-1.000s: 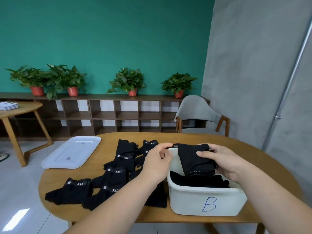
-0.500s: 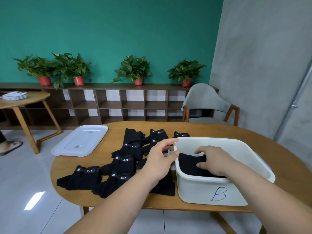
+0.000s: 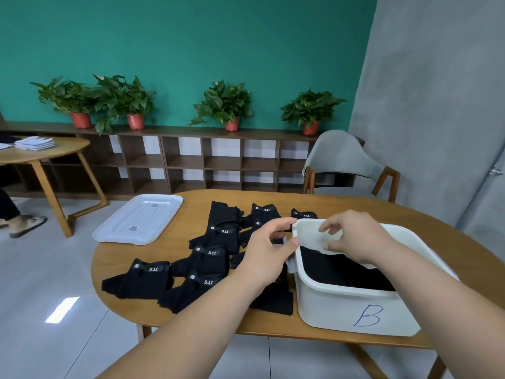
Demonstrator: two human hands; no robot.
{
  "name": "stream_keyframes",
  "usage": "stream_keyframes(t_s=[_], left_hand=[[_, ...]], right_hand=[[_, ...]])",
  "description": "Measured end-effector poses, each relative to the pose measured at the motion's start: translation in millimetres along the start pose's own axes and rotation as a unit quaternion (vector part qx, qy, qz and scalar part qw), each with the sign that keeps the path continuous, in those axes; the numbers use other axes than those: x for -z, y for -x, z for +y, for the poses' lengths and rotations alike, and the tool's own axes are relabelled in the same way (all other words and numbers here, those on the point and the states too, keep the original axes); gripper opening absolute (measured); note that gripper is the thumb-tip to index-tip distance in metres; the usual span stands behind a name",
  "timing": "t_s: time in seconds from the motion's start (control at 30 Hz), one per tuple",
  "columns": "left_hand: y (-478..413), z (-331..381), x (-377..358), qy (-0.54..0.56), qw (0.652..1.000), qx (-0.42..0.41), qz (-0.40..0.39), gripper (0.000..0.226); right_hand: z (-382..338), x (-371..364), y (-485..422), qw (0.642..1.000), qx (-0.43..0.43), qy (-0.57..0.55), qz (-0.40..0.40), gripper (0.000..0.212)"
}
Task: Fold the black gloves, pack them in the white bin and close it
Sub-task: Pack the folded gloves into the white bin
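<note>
- White bin (image 3: 341, 305), marked "B", is set on the surface (image 3: 273, 325) at the right, uncovered.
- Black gloves (image 3: 338, 269) are seen inside the bin.
- Loose gloves (image 3: 207, 258) are spread just left of it.
- Left hand (image 3: 269, 251) is laid against the bin's left rim by thumb and index finger; a grasp cannot be told.
- Right hand (image 3: 358, 236) is held over the bin, loosely curled, nothing grasped.
- White lid (image 3: 139, 218) is placed far left on the surface, apart from the bin.

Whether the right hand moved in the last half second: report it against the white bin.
Yes: the right hand rose off the packed gloves, up to the white bin's rim level.
</note>
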State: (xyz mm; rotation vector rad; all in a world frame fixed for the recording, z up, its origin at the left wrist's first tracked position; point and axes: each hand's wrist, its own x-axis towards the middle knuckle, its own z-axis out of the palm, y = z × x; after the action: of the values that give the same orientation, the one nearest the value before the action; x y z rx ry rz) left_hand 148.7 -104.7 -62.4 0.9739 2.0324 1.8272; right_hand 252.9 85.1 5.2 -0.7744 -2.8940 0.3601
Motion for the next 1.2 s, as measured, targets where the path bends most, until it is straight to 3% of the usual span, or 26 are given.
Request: stream_keyframes(t_s=[0.13, 0.37, 0.6, 0.77, 0.9, 1.2], left_hand=[[-11, -5, 15, -0.018, 0.999, 0.008, 0.029, 0.039], [-34, -24, 55, -0.058, 0.994, 0.028, 0.092, 0.034], [-73, -58, 106, -0.153, 0.975, 0.087, 0.136, 0.036], [-112, -79, 132, -0.202, 0.956, 0.138, 0.161, 0.040], [-143, -89, 145, -0.256, 0.938, 0.191, 0.138, 0.052], [-180, -98, 151, -0.297, 0.916, 0.270, 0.001, 0.064]], right_hand=[[-17, 6, -15, 0.999, 0.025, -0.017, 0.045, 0.036], [-44, -14, -48, 0.997, 0.048, -0.051, 0.029, 0.042], [-45, -52, -67, 0.999, 0.034, 0.026, 0.015, 0.057], [-43, -57, -72, 0.998, 0.036, 0.052, 0.023, 0.055], [-41, -60, -74, 0.998, 0.032, 0.045, 0.028, 0.050], [-41, -63, -76, 0.998, 0.030, 0.053, 0.023, 0.047]])
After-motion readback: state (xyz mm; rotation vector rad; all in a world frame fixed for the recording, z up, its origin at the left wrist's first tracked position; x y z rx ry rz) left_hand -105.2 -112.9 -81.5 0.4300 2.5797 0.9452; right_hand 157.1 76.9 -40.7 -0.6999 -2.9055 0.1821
